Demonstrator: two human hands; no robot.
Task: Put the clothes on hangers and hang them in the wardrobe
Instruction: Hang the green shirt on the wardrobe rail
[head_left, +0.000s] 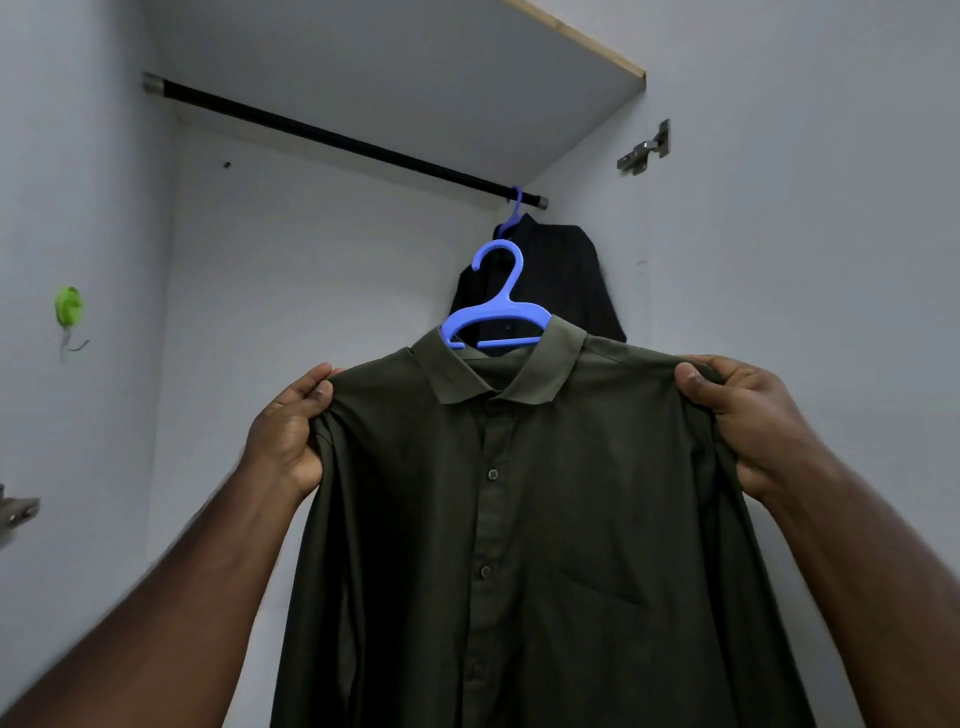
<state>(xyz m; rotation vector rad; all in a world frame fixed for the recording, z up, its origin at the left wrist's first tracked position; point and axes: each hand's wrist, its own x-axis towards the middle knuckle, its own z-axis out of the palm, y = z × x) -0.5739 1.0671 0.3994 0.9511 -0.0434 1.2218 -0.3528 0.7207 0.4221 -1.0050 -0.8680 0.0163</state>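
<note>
the left hand (291, 431) and right hand (748, 415) each pinch a shoulder of the green shirt (519, 545), thumbs in front, fingers curled behind the cloth. the shirt sits on a blue hanger (496, 312), held up below the rail (337, 137), hook not on it. a black shirt (561, 280) hangs at the rail's right end

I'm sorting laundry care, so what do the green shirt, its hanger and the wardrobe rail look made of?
Green shirt: thin woven cloth, matte, probably cotton or a blend; it drapes in soft folds. Hanger: blue moulded plastic, smooth, one solid colour. Rail: likely metal with a black coating; silvery end caps.
</note>
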